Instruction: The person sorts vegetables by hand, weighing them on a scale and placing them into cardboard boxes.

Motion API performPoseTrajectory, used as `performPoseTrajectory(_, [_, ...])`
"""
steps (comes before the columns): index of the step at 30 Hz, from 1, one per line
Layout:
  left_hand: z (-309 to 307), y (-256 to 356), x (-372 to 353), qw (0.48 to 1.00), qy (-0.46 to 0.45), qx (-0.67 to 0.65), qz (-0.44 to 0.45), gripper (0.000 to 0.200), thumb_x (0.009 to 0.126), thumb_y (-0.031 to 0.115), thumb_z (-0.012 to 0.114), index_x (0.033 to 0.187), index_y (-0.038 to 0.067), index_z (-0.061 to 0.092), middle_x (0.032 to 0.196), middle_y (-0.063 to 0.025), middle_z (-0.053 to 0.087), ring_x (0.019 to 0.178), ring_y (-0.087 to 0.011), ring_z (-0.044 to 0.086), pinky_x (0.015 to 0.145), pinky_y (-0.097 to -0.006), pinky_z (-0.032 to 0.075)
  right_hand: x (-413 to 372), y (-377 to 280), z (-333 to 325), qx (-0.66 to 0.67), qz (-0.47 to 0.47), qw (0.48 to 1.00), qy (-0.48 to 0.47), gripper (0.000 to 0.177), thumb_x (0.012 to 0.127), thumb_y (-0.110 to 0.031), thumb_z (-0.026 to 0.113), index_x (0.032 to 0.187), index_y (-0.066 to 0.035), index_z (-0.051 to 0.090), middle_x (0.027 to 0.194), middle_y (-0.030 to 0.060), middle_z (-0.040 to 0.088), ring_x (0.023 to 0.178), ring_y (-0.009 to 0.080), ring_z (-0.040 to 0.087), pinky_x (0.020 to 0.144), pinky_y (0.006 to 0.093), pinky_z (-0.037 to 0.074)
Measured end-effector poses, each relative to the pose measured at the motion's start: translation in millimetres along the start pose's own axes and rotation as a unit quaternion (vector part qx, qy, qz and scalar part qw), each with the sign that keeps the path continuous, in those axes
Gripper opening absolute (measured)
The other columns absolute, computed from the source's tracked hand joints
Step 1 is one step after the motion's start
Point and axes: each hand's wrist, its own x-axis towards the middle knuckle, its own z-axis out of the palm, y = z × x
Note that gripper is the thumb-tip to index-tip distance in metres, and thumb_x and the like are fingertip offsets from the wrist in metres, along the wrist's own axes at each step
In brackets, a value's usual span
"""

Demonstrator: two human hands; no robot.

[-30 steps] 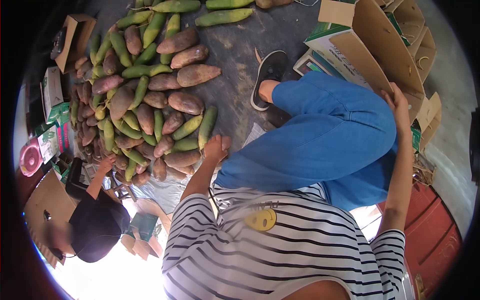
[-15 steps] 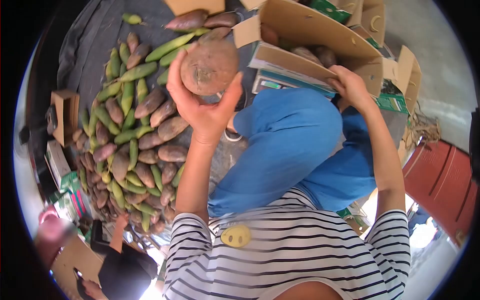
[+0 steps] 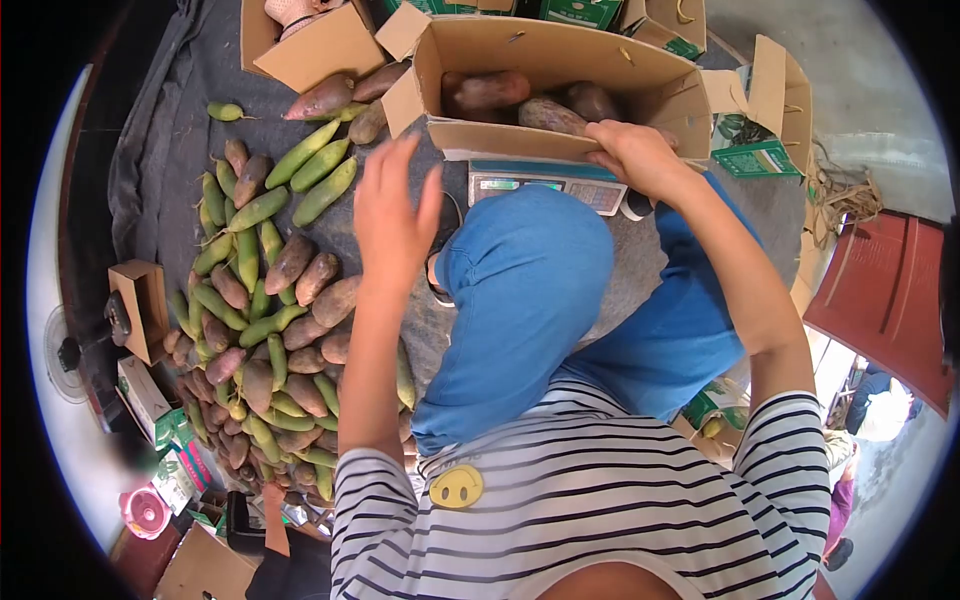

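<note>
My left hand (image 3: 392, 212) is raised with its fingers stretched out and holds nothing. It is near the left end of a long cardboard box (image 3: 560, 140). The fingers of my right hand (image 3: 645, 160) wrap over the box's near wall, gripping the edge. Inside the box lie several big reddish-brown root vegetables (image 3: 490, 92), partly hidden by that wall. Beneath the box sits a scale (image 3: 545, 184) with a lit display panel. On my left is a large heap of green radishes (image 3: 262, 208) and reddish-brown roots (image 3: 291, 262), lying on dark ground cloth.
Another open cardboard box (image 3: 320, 48) stands beyond the heap, and a green-printed carton (image 3: 760, 155) is at the right. A small box (image 3: 145, 305) stands at the heap's far left. My bent knee (image 3: 540, 250) is close to the scale. Part of another person shows at lower left.
The large round brown root is gone from my left hand, which is now open. One more root shows at the box's left end. My right hand stays on the box edge; the view has shifted.
</note>
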Motion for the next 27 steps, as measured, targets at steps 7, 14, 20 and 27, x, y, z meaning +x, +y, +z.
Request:
performPoseTrajectory(7, [-4.0,-74.0,-204.6,0.905,-0.355,0.156,-0.176,0.038,0.079,0.021,0.068,0.111,0.005,0.054,0.103,-0.0169,0.058,0.090,-0.0363,0.060,0.074,-0.0461,0.048,2.3,-4.3,-4.2,-0.010,0.030,0.999,-0.029,0.024,0.085,-0.017,0.063,0.105,-0.006,0.053,0.099,0.0155,0.060,0.094,0.0365,0.059,0.077,0.0451,0.048])
performPoseTrajectory(14, [-0.3,-85.2,-303.2,0.808,-0.494,0.097,-0.306,0.040,0.080,0.029,0.067,0.110,0.004,0.056,0.110,-0.0195,0.059,0.102,-0.0349,0.060,0.084,-0.0436,0.049,2.7,-3.2,1.0,-0.009,0.024,1.000,-0.004,0.027,0.087,-0.021,0.062,0.108,-0.007,0.053,0.099,0.0157,0.060,0.094,0.0369,0.058,0.078,0.0430,0.048])
performPoseTrajectory(20, [-3.9,-99.1,-322.7,0.794,-0.464,0.080,-0.385,0.040,0.081,0.028,0.066,0.111,0.004,0.056,0.113,-0.0204,0.059,0.102,-0.0350,0.060,0.085,-0.0426,0.049,5.9,-13.5,-6.9,0.015,0.040,0.999,-0.024,0.022,0.087,-0.018,0.061,0.105,-0.007,0.053,0.096,0.0169,0.059,0.090,0.0372,0.057,0.075,0.0421,0.046])
performPoseTrajectory(27, [-1.5,-117.0,-336.3,0.838,-0.334,0.030,-0.430,0.039,0.082,0.025,0.065,0.112,0.004,0.056,0.110,-0.0213,0.060,0.102,-0.0363,0.059,0.087,-0.0422,0.047,7.2,-11.5,-4.8,0.022,0.046,0.998,-0.025,0.021,0.089,-0.015,0.059,0.107,-0.006,0.053,0.095,0.0185,0.059,0.089,0.0386,0.057,0.075,0.0409,0.046])
